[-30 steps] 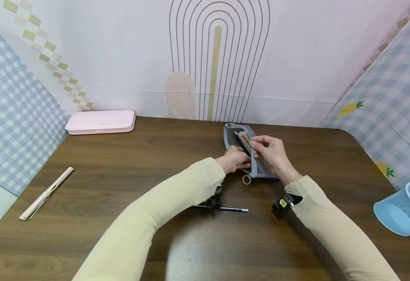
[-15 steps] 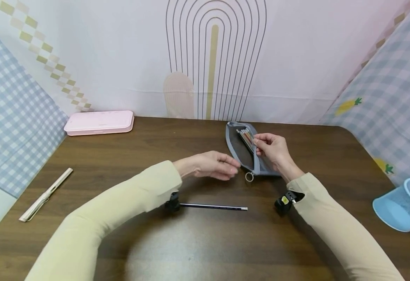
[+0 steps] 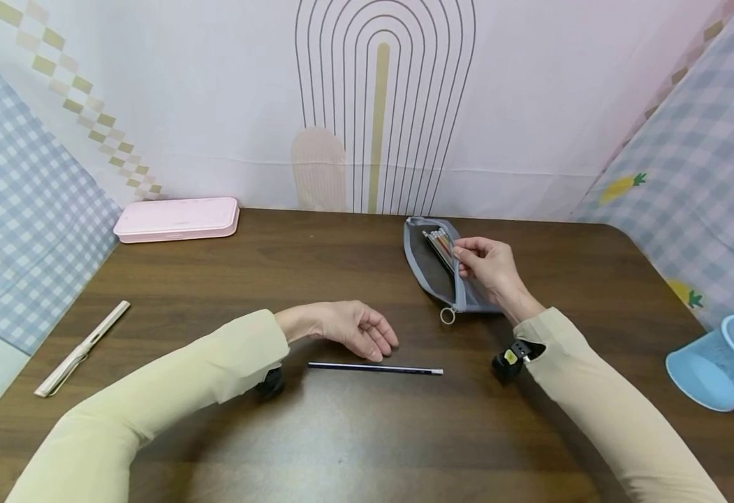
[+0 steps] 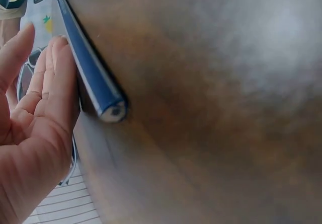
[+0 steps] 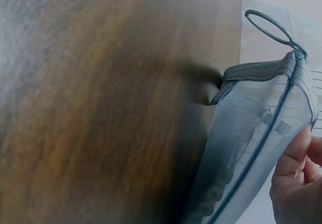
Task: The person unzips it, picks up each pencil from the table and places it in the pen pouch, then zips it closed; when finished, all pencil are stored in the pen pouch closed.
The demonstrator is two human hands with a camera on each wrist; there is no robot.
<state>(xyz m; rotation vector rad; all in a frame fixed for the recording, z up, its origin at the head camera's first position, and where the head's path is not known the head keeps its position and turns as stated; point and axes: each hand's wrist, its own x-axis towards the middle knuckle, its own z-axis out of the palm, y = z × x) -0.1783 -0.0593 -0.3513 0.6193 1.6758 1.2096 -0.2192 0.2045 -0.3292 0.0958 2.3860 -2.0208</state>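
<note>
A dark blue pencil (image 3: 373, 367) lies crosswise on the brown table, its white end to the right. Just behind it is my left hand (image 3: 354, 327), fingers relaxed and slightly bent, holding nothing. In the left wrist view the pencil (image 4: 90, 63) runs close alongside the left hand (image 4: 40, 113); whether they touch I cannot tell. My right hand (image 3: 489, 269) pinches the zipper edge of a grey mesh pencil pouch (image 3: 422, 269), which gapes at its top. Several pencils (image 3: 440, 244) sit inside it. A ring pull hangs at the pouch's near corner, also visible on the mesh pouch (image 5: 251, 113) in the right wrist view.
A pink pencil case (image 3: 177, 219) lies at the back left. A folded cream-coloured strip (image 3: 84, 348) is at the left edge. On the right, a blue mesh cup (image 3: 715, 363) appears tilted. A patterned cloth (image 3: 235, 105) hangs behind the table.
The left hand has come out of the pouch and moved left and toward the front, down beside the pencil. The right hand keeps its grip on the pouch edge.
</note>
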